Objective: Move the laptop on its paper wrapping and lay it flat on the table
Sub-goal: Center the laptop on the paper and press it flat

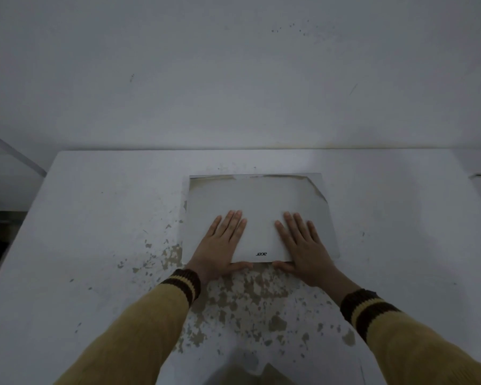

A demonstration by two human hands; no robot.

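Hands rest flat on the closed silver-grey laptop [257,218], which lies lid-up near the middle of the chipped white-painted table [100,218], its logo upside down at the near edge. Under it sits a sheet of pale paper wrapping [321,187], showing as a thin margin along the far edge and right side, with 1 corner curled or torn at the far right.

The left hand [220,245] and right hand [303,245] are both spread open, 4 fingers of each pressed palm-down on the lid, while each thumb hooks along the near edge. Neither hand closes around anything; the hold looks like downward pressure plus a thumb brace, which would suit sliding the machine and its paper together without lifting. Placing 1 hand either side of the logo spreads the load evenly, so the laptop should not twist on the sheet.

Laptop and paper already seem to lie level on the tabletop, so the task looks close to finished. Whether the paper is pinned fully flat beneath cannot be told.
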